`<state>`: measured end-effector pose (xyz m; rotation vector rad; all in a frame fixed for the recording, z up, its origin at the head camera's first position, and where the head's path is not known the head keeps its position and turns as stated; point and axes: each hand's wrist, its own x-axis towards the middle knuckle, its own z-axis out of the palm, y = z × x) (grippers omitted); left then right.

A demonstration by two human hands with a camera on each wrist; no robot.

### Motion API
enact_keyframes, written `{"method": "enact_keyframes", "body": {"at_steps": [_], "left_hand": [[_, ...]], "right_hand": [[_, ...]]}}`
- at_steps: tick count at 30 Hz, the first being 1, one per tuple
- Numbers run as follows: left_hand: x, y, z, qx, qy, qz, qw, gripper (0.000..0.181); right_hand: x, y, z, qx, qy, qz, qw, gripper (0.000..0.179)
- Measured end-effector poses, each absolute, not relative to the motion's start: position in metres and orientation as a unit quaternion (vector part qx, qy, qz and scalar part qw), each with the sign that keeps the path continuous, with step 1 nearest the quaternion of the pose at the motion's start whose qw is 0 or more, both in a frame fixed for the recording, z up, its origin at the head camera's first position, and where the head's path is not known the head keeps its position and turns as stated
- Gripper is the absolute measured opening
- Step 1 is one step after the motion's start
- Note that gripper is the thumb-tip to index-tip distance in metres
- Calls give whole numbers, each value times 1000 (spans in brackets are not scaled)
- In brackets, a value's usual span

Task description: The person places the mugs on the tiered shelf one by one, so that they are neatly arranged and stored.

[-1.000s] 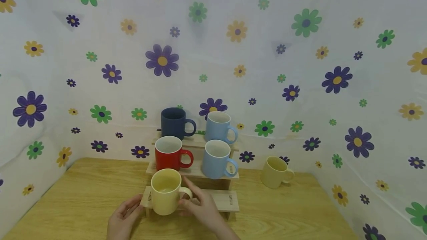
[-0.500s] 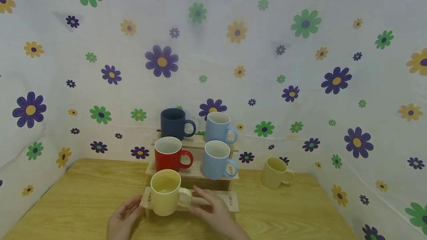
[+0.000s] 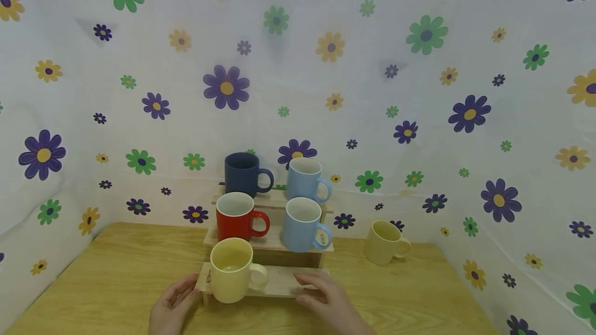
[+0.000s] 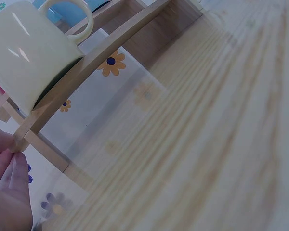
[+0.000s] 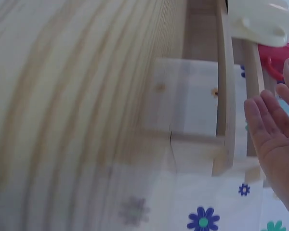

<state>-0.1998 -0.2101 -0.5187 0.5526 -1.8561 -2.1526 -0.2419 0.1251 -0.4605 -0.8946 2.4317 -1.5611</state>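
A pale yellow mug [image 3: 231,270] stands on the left part of the lowest step of a stepped wooden mug rack [image 3: 279,280], its handle to the right. My left hand [image 3: 174,304] holds the left end of that step. In the left wrist view, the thumb and fingers [image 4: 12,173] meet at the step's end. My right hand [image 3: 328,301] is apart from the mug, over the step's right end, with fingers spread and nothing in them. The right wrist view shows its palm and loose fingers [image 5: 274,120] beside the rack.
A red mug [image 3: 234,218] and a light blue mug [image 3: 301,224] stand on the middle step. The top step bears a dark blue mug [image 3: 241,174] and another light blue mug [image 3: 302,182]. A second yellow mug [image 3: 382,242] stands on the wooden table [image 3: 410,299], right of the rack.
My right hand has let go of the yellow mug's handle and moved right along the lowest step. The mug and my left hand have stayed in place.
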Motion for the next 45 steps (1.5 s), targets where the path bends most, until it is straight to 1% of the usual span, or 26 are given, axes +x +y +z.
{"method": "enact_keyframes", "body": {"at_steps": [5,8,14,16,18,22,25,27,35,41,45], "left_hand": [[-201,-210,-519,197,-644,-730,117,61],[-200,-210,-519,197,-648,-726,114,65],[-201,-210,-520,197,-651,-725,112,68],[-201,-210,-520,196,-650,-725,113,69],[-202,-211,-521,196,-648,-727,115,67],[-202,-211,-521,194,-645,-730,115,63],[-201,-212,-521,192,-647,-729,115,65],[-200,-212,-522,189,-647,-730,116,68],[-199,-211,-522,181,-634,-742,121,71],[-199,-211,-521,184,-630,-744,121,70],[-199,-211,-520,185,-632,-743,118,69]], "right_hand": [[-246,151,-462,-313,809,-497,26,40],[-249,165,-462,-321,813,-487,1,39],[-252,188,-460,-290,860,-412,-76,24],[-255,196,-459,-278,871,-395,-92,22],[-258,202,-458,-259,880,-387,-97,23],[-265,212,-455,-191,895,-389,-104,25],[-272,218,-453,-157,909,-363,-133,24],[-277,222,-453,-153,917,-333,-157,23],[-297,240,-455,-155,927,-242,-242,21],[-313,249,-454,-149,918,-202,-308,25],[-320,253,-451,-141,913,-195,-331,31]]}}
